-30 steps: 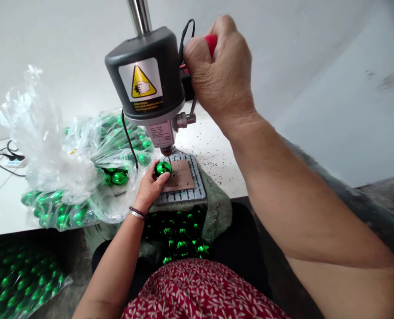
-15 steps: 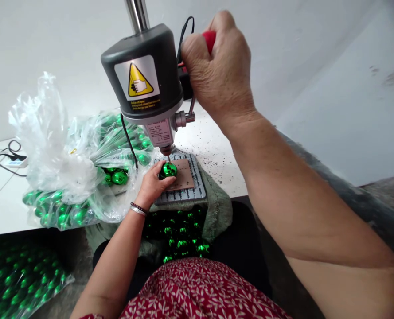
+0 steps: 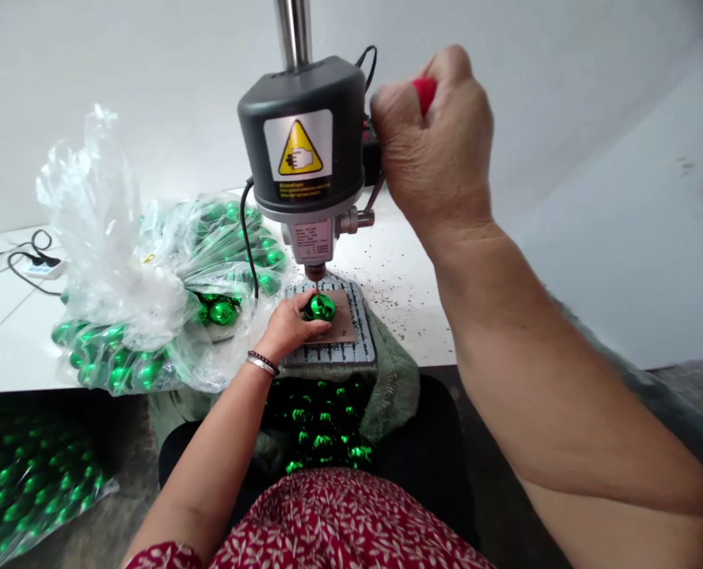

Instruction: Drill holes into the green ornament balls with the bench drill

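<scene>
Left hand (image 3: 295, 322) is gripping a green ball (image 3: 320, 307) from its left side. Fingers are curling partly closed around it, thumb pressing the near side, index finger reaching along the far side. Ball is sitting over the brown board (image 3: 343, 318), directly under the drill head (image 3: 304, 142). Drill bit (image 3: 317, 287) is pointing down and meeting the top of the ball; can't tell whether it is going in.

Right hand (image 3: 440, 134) is closing in a fist around the red knob (image 3: 425, 95), right of the drill head and well above the ball. Thumb is wrapping the near side; part of the knob is showing between thumb and fingers.

Brown board is lying flat on the slotted metal base (image 3: 366, 340). Base is resting at the front edge of the white table (image 3: 428, 336), with green cloth (image 3: 395, 383) hanging down at its right and front. Dark chips (image 3: 390, 286) are lying scattered right of the base. Metal column (image 3: 293, 35) is rising behind the drill head; a yellow warning sticker (image 3: 299, 150) is facing the camera.

Left of the base, a clear plastic bag (image 3: 149, 308) is bunching up on the table, with more green balls in and around it. Power strip (image 3: 47, 269) is lying farther left, a plug sitting in it. Loose balls (image 3: 324, 438) are filling the space below the base, in front of the red patterned shirt (image 3: 339, 518). Another bag of balls (image 3: 28, 482) is lying lower left, below table level. Two bracelets (image 3: 262, 363) are circling the left wrist.
</scene>
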The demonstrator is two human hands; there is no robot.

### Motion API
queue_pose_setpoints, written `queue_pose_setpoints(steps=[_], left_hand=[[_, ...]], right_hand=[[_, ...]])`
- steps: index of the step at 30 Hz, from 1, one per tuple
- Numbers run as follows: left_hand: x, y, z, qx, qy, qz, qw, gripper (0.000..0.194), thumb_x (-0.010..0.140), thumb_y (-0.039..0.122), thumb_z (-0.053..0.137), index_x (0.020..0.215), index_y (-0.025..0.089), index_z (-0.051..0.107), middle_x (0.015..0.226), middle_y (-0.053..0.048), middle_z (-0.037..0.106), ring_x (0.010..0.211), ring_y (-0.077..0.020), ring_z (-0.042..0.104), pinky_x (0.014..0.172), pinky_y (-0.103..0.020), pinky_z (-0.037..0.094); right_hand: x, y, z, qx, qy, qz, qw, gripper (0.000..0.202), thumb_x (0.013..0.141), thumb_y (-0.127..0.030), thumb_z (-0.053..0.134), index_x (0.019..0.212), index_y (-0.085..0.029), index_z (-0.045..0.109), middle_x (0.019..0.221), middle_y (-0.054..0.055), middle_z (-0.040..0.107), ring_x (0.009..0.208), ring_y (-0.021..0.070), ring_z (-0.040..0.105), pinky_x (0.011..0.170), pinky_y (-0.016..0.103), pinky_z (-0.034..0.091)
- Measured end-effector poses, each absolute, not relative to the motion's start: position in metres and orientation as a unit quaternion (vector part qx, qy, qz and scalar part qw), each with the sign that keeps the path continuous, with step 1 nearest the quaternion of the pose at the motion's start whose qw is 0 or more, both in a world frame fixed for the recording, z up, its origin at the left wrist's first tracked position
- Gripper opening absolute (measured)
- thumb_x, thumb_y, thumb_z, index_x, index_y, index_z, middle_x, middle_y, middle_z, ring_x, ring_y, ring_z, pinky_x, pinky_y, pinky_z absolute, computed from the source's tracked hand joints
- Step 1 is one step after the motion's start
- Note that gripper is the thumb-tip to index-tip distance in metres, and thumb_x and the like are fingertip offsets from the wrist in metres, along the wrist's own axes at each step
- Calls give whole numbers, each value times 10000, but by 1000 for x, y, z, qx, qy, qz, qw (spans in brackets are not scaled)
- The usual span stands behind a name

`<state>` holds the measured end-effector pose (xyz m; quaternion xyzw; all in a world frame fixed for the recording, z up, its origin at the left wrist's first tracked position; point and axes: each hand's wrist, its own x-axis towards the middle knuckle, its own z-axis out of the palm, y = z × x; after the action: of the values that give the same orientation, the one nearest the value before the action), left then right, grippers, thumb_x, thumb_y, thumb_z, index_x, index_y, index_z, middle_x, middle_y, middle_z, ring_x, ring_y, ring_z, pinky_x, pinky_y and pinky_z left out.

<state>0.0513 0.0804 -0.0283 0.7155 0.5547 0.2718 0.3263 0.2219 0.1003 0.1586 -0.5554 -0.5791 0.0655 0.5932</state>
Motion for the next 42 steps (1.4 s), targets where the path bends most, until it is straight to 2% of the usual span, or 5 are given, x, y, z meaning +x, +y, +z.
queue_pose_setpoints(steps=[9, 15, 23, 33, 42], left_hand=[[51, 81, -35, 722, 556, 280, 303, 682, 641, 259, 772, 1290, 170, 584, 1166, -79, 690, 1050, -237, 628, 989, -375, 461], [50, 81, -36, 733, 548, 273, 298, 647, 653, 288, 769, 1268, 182, 596, 1095, -55, 705, 990, -228, 634, 910, -352, 492], [49, 82, -43, 732, 548, 286, 285, 665, 647, 284, 777, 1280, 196, 591, 1196, -75, 676, 1102, -244, 607, 1009, -378, 442], [49, 80, -45, 729, 562, 281, 273, 681, 648, 302, 787, 1292, 203, 588, 1234, -80, 661, 1152, -253, 587, 1050, -386, 413], [49, 78, -43, 737, 560, 276, 261, 633, 658, 341, 773, 1255, 216, 603, 1129, -56, 694, 1039, -245, 614, 944, -366, 468]], right_hand=[[225, 64, 123, -483, -599, -30, 638, 169, 837, -242, 467, 742, -169, 347, 669, -65, 340, 623, 2, 304, 657, 167, 300], [224, 50, 99, -469, -601, -121, 636, 95, 814, -204, 467, 748, -156, 419, 632, -71, 389, 571, -3, 330, 601, 156, 320], [222, 47, 91, -484, -585, -124, 639, 99, 792, -255, 463, 747, -172, 435, 614, -52, 429, 546, 27, 383, 559, 188, 357], [219, 41, 68, -497, -559, -124, 651, 82, 810, -281, 488, 785, -213, 449, 676, -29, 487, 610, 72, 478, 608, 242, 413], [217, 42, 52, -469, -549, -167, 671, 69, 815, -260, 521, 789, -204, 491, 709, -20, 531, 599, 73, 480, 579, 238, 414]])
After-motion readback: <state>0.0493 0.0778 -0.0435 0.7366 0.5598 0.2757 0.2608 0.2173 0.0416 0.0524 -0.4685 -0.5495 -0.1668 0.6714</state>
